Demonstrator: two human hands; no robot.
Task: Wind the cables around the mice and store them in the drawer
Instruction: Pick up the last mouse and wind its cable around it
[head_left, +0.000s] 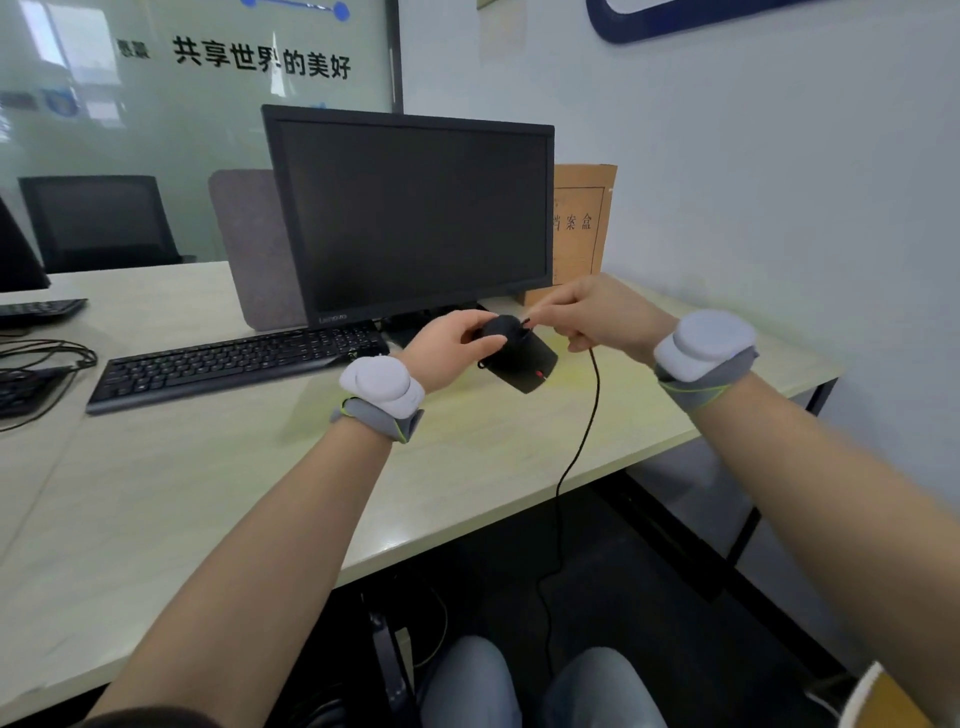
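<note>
A black wired mouse (522, 361) with a red scroll wheel is held above the desk, just right of the keyboard. My left hand (448, 349) grips it from the left, thumb across its top. My right hand (597, 318) pinches the black cable (577, 452) right beside the mouse. A few turns of cable lie around the mouse body. The rest of the cable hangs from my right hand, runs over the desk edge and drops to the floor between my knees. No drawer is in view.
A dark monitor (415, 218) stands behind my hands, with a black keyboard (234, 361) to the left. A brown file box (576, 228) leans on the wall at the right. More cables (47, 358) and another keyboard lie at the far left. The pale desk (208, 493) ends near my lap.
</note>
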